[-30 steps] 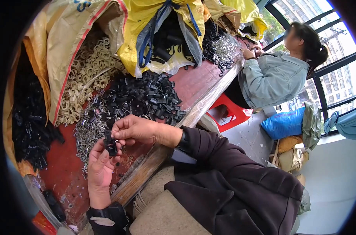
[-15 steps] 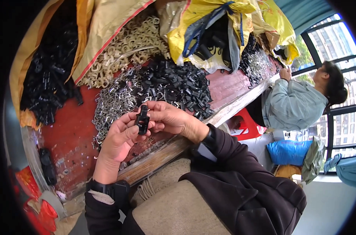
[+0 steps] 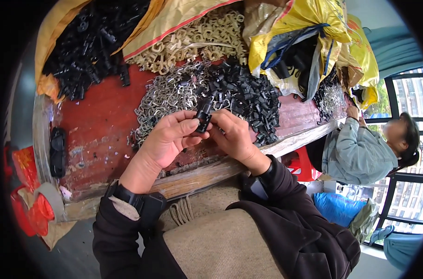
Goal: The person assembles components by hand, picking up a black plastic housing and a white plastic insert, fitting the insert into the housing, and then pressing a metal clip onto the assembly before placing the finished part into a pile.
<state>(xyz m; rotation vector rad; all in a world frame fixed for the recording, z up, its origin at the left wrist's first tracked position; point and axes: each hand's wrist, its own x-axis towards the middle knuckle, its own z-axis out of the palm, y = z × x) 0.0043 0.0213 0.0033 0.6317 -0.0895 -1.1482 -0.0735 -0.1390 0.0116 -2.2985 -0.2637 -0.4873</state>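
Between thumb and fingers, my left hand grips a small black plastic part with a square opening and a narrower upper end. The fingers of my right hand are bent and closed against its right side; their tips are partly hidden. Just beyond my hands lies a heap of silver metal clips. Against it on the right spreads a pile of small black plastic pieces. Cream-coloured ring-shaped parts spill from a sack behind them.
A wooden rim edges the red worktop nearest me. Black tubular parts fill an open sack at far left. A black case lies by the left edge. Yellow bags stand at the back; a co-worker sits at right.
The whole view has shifted, so the worktop sits higher and further right. My right fingers have moved from the upper end of the black part down to its side.
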